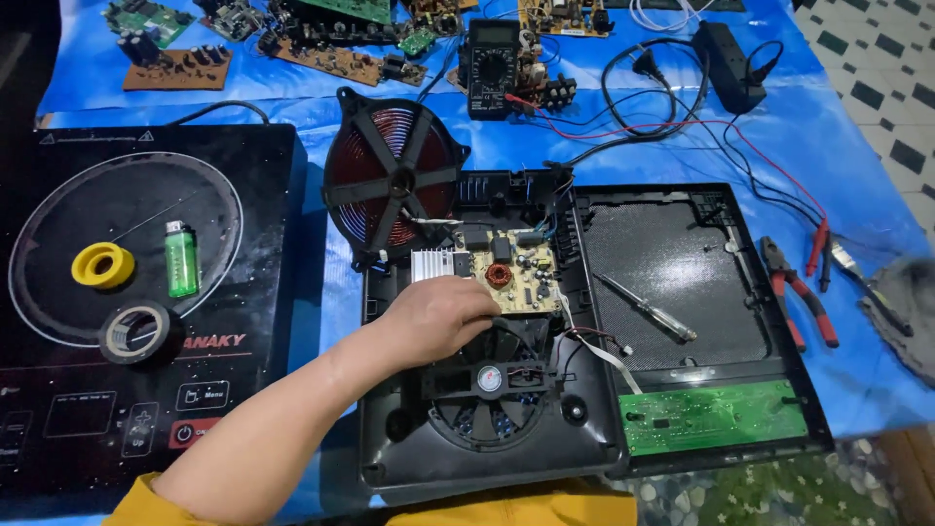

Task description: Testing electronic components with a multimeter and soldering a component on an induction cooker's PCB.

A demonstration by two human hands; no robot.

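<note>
My left hand (438, 317) reaches in from the lower left in a yellow sleeve. Its curled fingers grip the near left edge of a small tan circuit board (521, 273) inside an opened black induction cooker base (390, 458). A silver heat sink (431, 263) sits just beyond the knuckles, and a black fan (490, 382) lies just below the hand. The red copper coil (390, 180) is tipped out over the base's far left corner. My right hand is out of view.
The cooker's top shell (672, 263) lies flipped to the right, with a screwdriver (648, 307) and green control board (716, 417) on it. Red-handled pliers (799, 292) lie further right. A second cooker (253, 292) at left carries tape rolls and a green lighter (180, 258). A multimeter (492, 63) is at the back.
</note>
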